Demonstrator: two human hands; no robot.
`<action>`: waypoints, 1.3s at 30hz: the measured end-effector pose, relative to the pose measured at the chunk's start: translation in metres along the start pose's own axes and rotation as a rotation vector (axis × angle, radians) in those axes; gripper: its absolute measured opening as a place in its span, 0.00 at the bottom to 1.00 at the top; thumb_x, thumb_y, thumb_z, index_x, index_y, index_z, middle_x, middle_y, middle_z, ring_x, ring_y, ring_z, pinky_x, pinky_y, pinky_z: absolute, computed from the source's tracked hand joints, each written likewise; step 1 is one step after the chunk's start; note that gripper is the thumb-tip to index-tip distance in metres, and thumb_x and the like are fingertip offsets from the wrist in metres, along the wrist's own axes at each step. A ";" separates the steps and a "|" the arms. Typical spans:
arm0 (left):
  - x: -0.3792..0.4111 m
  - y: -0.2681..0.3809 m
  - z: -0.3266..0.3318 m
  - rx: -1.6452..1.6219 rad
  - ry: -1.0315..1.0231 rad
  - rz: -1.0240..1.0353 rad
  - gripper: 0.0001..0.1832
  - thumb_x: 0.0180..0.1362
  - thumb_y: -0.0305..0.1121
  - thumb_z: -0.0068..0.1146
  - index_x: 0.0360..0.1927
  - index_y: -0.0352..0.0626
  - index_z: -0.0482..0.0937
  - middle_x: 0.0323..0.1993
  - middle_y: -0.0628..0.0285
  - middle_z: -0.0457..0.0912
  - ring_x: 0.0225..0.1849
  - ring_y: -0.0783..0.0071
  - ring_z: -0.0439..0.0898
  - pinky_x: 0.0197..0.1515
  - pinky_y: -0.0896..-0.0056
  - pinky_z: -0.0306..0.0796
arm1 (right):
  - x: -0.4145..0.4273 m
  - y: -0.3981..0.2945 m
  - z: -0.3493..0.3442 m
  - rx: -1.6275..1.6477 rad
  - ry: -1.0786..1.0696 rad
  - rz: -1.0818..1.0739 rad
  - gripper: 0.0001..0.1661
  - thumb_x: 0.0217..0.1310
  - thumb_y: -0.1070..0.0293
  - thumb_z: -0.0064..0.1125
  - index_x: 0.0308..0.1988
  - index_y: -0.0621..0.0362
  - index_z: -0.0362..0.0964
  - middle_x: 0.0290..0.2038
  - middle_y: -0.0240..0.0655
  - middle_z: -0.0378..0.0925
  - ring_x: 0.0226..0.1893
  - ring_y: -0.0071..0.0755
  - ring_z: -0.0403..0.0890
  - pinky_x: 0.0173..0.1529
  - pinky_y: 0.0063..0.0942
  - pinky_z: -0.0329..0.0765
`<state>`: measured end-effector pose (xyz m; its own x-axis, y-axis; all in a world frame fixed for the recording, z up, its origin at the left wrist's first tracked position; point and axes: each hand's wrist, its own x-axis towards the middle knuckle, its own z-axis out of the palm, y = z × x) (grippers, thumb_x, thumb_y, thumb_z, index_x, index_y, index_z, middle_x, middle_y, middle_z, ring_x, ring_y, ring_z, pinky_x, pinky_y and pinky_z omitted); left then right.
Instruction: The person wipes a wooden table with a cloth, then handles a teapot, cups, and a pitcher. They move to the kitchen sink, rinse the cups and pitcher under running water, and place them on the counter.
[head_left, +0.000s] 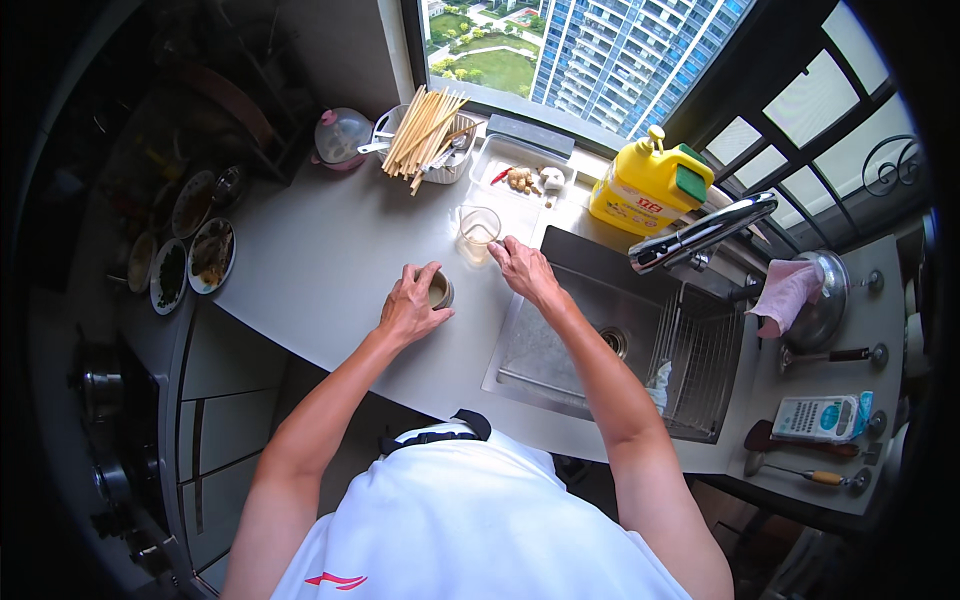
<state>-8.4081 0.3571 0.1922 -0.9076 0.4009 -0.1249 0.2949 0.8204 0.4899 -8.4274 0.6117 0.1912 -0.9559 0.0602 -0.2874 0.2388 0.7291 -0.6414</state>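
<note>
My left hand (405, 307) is curled around a small round cup (439, 291) with pale contents, resting on the grey countertop (330, 247). Thumb and fingers lie on opposite sides of its rim. Farther off, my right hand (525, 268) has its fingertips together at the near right side of a clear cup (480, 225), seemingly pinching it there. This cup stands upright on the counter, left of the sink's far corner. Any handle is hidden by my fingers.
A stainless sink (555, 352) with a wire rack (697, 360) lies right, under a chrome faucet (697, 232). Behind are a yellow detergent jug (645, 187), a clear tray (487, 157) with ginger, garlic and chili, and a chopstick basket (450, 171). Filled plates (212, 255) stand left.
</note>
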 end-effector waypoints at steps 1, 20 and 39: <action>0.004 -0.001 0.001 0.008 -0.002 0.018 0.46 0.47 0.43 0.78 0.69 0.52 0.66 0.59 0.48 0.70 0.57 0.43 0.79 0.60 0.48 0.77 | 0.001 0.001 0.001 -0.029 0.020 -0.005 0.33 0.74 0.39 0.48 0.45 0.62 0.75 0.39 0.56 0.84 0.43 0.64 0.84 0.50 0.54 0.77; 0.029 0.009 0.011 -0.040 -0.139 0.003 0.45 0.48 0.50 0.75 0.68 0.48 0.67 0.58 0.42 0.70 0.55 0.38 0.79 0.59 0.46 0.77 | -0.102 -0.016 0.083 0.409 0.058 -0.093 0.38 0.64 0.62 0.67 0.69 0.49 0.61 0.52 0.52 0.79 0.38 0.42 0.85 0.48 0.41 0.82; 0.007 -0.041 -0.019 -0.728 0.041 -0.258 0.44 0.53 0.50 0.74 0.69 0.46 0.67 0.60 0.50 0.74 0.59 0.56 0.78 0.62 0.59 0.75 | -0.083 -0.016 0.096 0.228 0.200 -0.250 0.29 0.63 0.63 0.69 0.60 0.56 0.72 0.52 0.51 0.79 0.46 0.56 0.84 0.52 0.45 0.81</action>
<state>-8.4322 0.3186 0.1881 -0.9355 0.2059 -0.2871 -0.1856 0.4049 0.8953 -8.3361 0.5296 0.1574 -0.9985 0.0479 0.0277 0.0045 0.5689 -0.8224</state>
